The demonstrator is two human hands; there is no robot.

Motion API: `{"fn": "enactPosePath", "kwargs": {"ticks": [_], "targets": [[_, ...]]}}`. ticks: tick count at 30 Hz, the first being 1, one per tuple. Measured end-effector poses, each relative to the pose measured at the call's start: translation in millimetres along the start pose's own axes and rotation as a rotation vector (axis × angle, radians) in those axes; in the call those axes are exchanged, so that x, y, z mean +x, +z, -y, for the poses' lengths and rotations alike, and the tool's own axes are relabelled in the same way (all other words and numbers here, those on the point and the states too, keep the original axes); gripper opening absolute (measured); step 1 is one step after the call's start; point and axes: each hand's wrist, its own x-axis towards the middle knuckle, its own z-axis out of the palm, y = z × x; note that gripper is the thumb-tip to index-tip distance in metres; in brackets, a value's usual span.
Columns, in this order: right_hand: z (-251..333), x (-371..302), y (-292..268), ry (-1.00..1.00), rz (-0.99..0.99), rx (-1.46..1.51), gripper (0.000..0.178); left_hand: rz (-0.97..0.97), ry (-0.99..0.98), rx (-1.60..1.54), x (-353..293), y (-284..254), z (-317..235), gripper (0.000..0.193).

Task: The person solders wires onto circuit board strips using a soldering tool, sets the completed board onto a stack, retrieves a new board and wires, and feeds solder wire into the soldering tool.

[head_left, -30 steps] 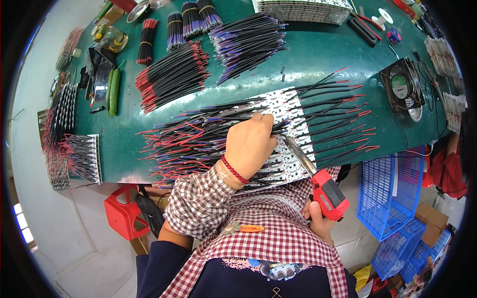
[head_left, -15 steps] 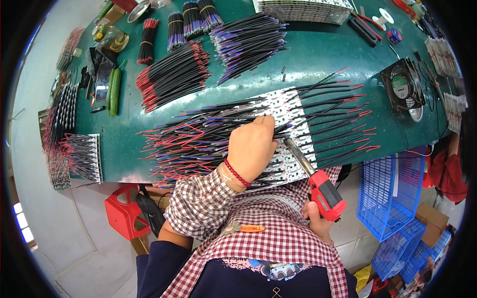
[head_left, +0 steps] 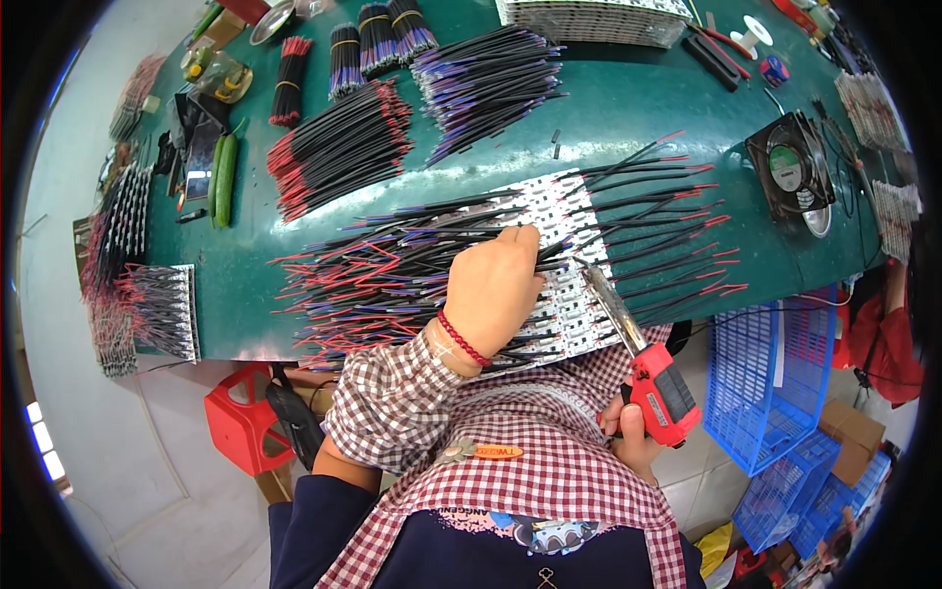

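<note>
A white circuit board panel (head_left: 557, 203) lies at the table's near edge, with many black wires (head_left: 392, 245) with red and blue ends fanned over its left side. More wires stick out from its right edge. My left hand (head_left: 493, 292) is closed in a pinch above the panel, on a black wire (head_left: 555, 247) whose end shows past the fingertips. In my right hand (head_left: 636, 442) is a red and black soldering gun (head_left: 667, 395), held by its body. Its metal barrel slants up to the left, and the thin tip is over the panel, close to that wire's end.
Piles of red-ended wires (head_left: 343, 147) and blue-ended wires (head_left: 486, 88) lie farther back, near tied wire bundles (head_left: 376, 37). At right stands a black fan (head_left: 790, 167). Two cucumbers (head_left: 226, 177) and wired boards (head_left: 175, 309) are at left. Blue crates (head_left: 756, 383) and a red stool (head_left: 240, 417) stand below.
The soldering gun and my right hand have shifted a little right and down, drawing the tip slightly away from the left fingertips. My left hand keeps its pinch with hardly any movement.
</note>
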Motion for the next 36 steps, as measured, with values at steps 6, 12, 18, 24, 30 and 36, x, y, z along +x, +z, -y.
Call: {"fn": "enactPosePath", "kwargs": {"ticks": [6, 12, 18, 24, 30, 36], "targets": [[-1.4, -4.7, -4.7, -0.033, -0.025, -0.001, 0.034, -0.135, 0.009, -0.134, -0.7, -2.8, 1.1, 0.019], [-8.6, -12.2, -13.7, -0.064, -0.028, -0.029, 0.041, -0.251, 0.073, -0.277, -7.1, -13.1, -3.6, 0.019], [-6.9, -14.0, -17.1, -0.016, -0.068, -0.019, 0.044, -0.07, -0.044, -0.568, 1.6, -9.2, -0.2, 0.022], [1.8, -11.6, -14.1, 0.011, -0.063, 0.075, 0.027, 0.047, -0.081, -0.358, -1.2, -13.4, 0.0, 0.012], [3.7, -7.4, -15.9, 0.121, 0.068, -0.001, 0.026, 0.07, -0.017, -0.083, -2.6, -9.5, -1.4, 0.015], [-6.8, -7.1, -13.0, 0.108, 0.063, -0.018, 0.022, 0.038, 0.021, -0.018, -2.9, -4.9, -2.7, 0.012]]}}
